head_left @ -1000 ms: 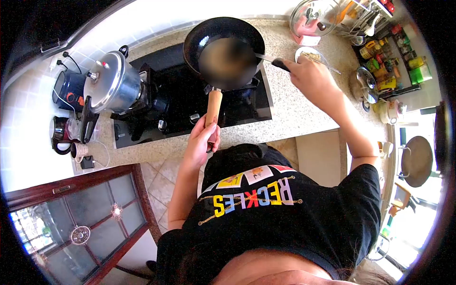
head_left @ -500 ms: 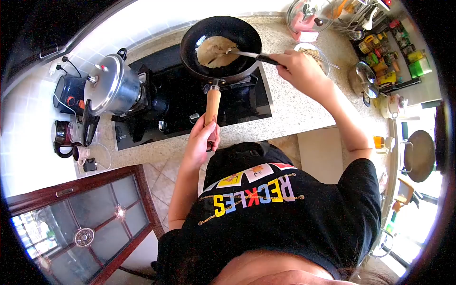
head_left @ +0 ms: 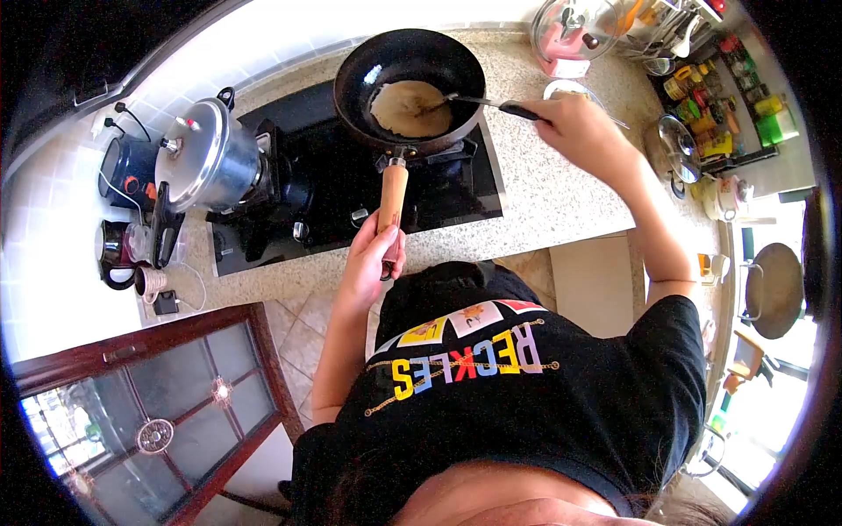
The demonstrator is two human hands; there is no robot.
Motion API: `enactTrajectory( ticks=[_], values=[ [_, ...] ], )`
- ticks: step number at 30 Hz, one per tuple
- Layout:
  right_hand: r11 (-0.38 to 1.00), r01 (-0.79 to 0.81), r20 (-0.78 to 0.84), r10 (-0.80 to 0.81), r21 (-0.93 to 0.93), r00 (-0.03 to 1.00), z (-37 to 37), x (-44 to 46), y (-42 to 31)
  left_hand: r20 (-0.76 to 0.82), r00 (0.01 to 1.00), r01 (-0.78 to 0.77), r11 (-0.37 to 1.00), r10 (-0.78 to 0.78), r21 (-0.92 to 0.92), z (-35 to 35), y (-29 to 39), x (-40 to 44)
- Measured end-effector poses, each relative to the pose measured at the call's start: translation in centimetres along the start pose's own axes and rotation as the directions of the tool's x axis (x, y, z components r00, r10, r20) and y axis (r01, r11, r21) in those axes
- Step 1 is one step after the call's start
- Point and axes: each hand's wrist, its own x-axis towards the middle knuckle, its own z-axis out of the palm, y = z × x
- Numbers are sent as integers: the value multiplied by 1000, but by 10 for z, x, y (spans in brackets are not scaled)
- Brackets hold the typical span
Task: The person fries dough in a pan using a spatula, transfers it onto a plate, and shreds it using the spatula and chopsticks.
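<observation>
A dark wok (head_left: 360, 70) with a wooden handle (head_left: 395, 188) sits on the right side of the black gas stove (head_left: 324, 188). My left hand (head_left: 373, 259) is closed around the lower end of that handle. A pool of light brown liquid (head_left: 408, 103) lies in the wok's bottom. My right hand (head_left: 583, 127) grips the black handle of a spatula (head_left: 482, 101), whose head is dipped in the liquid and partly hidden by it. Behind my right hand, a white bowl (head_left: 566, 88) stands on the counter, mostly covered by the hand.
A silver pressure cooker (head_left: 215, 162) stands on the left burner, its black handle pointing toward me. A glass lid (head_left: 548, 26) and a lidded pot (head_left: 674, 149) are on the speckled counter (head_left: 548, 188) to the right, near a rack of seasoning bottles (head_left: 702, 96). A glazed door (head_left: 167, 403) is at lower left.
My right hand has moved right and slightly down with the spatula. The liquid has shifted rightward in the wok and spread more evenly. My left hand stays on the handle.
</observation>
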Motion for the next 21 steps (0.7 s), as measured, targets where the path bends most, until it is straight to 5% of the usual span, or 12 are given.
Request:
enactTrajectory(
  ticks=[8, 21],
  values=[
    [990, 111, -35, -114, -86, 993, -7, -13, -7, -1, 1000, 6, 1000, -6, -6, 1, 1, 2],
    [973, 187, -251, -148, 138, 957, 29, 27, 1, -8, 1000, 11, 1000, -11, -4, 2, 1, 0]
  ],
)
